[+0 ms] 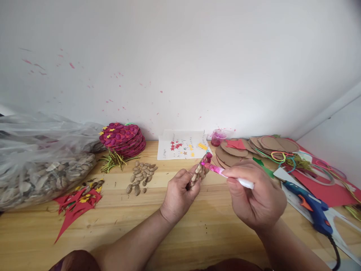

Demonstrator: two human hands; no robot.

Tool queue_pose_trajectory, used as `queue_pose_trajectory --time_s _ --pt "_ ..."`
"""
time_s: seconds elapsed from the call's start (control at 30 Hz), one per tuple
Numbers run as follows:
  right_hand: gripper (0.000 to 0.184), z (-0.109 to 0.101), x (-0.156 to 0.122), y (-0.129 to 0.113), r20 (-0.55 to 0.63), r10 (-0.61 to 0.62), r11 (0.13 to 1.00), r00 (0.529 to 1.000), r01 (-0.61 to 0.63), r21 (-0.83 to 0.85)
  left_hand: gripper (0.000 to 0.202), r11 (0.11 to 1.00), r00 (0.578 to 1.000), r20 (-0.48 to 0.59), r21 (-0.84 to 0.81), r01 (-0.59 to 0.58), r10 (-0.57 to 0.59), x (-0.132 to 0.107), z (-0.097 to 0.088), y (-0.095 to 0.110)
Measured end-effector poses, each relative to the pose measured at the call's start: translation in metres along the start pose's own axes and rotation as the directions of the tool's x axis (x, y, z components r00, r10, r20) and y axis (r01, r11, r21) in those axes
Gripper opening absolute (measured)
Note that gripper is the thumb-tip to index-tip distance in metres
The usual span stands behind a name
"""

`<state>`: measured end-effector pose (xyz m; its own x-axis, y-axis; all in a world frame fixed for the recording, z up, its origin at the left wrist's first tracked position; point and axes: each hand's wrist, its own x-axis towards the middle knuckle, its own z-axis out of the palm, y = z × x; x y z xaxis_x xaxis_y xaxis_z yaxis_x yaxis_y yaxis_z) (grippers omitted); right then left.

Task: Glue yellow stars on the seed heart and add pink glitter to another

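Note:
My left hand (pixel 180 194) is closed round a peanut-covered disc (pixel 199 171), held up at a tilt above the table. Its upper end is coloured magenta, while the peanut shells lower down keep their tan colour. Between the thumb and fingers of my right hand (pixel 255 194) is a white-handled paintbrush (pixel 242 182), stained pink toward the tip. That tip meets the shells near the coloured end. Behind them, a clear plastic cup (pixel 219 137) of magenta paint stands by the wall. Loose peanut shells (pixel 141 174) lie to the left of my left hand.
At left are a plastic bag of shells (pixel 47 180) and red paper scraps (pixel 80 201). A stack of magenta discs (pixel 124 139) stands behind. Paper with stars (pixel 166 148) lies at the wall. Cardboard discs (pixel 234 150) and a blue glue gun (pixel 307 205) are right.

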<state>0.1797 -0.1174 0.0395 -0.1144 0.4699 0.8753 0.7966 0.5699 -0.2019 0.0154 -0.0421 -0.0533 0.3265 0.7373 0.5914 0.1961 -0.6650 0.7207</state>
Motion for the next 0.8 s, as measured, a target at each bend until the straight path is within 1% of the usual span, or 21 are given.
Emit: queue_pose_trajectory --time_s 0.1,0.3,0.37,0.53,0.6,0.73,0.8 --pt "0.025 0.0005 0.0002 0.0007 0.002 -0.01 1.0 1.0 0.01 0.006 0.02 1.0 1.0 -0.002 0.011 0.005 -0.005 -0.0012 0.0002 -0.0013" --pt "0.028 -0.0005 -0.0031 0.0082 -0.071 0.014 0.998 0.997 -0.018 -0.061 0.016 0.999 1.0 0.009 0.03 -0.016 0.016 -0.0011 -0.0007 -0.0023" --pt "0.028 -0.0006 -0.0031 0.0075 -0.064 0.017 0.998 0.998 -0.02 -0.059 0.016 0.999 1.0 0.007 0.035 -0.02 0.02 -0.0003 -0.0008 -0.0018" --pt "0.026 0.0001 0.0006 0.0019 0.002 -0.009 1.0 1.0 0.009 -0.009 0.018 0.999 1.0 0.003 0.034 -0.012 0.012 0.001 -0.0005 -0.0002" --pt "0.026 -0.0001 0.0011 0.0019 -0.002 -0.014 1.0 1.0 0.014 -0.011 0.018 0.999 1.0 0.001 0.036 -0.007 0.007 0.0006 -0.0005 -0.0006" --pt "0.028 -0.001 -0.0004 0.0051 -0.049 0.012 0.998 0.999 -0.014 -0.056 0.019 0.999 1.0 0.015 0.043 -0.006 0.005 -0.0013 -0.0005 -0.0032" --pt "0.027 -0.0009 -0.0005 0.0055 -0.061 0.012 0.998 0.998 -0.015 -0.054 0.019 0.999 1.0 0.019 0.039 -0.008 0.008 -0.002 -0.0003 -0.0043"
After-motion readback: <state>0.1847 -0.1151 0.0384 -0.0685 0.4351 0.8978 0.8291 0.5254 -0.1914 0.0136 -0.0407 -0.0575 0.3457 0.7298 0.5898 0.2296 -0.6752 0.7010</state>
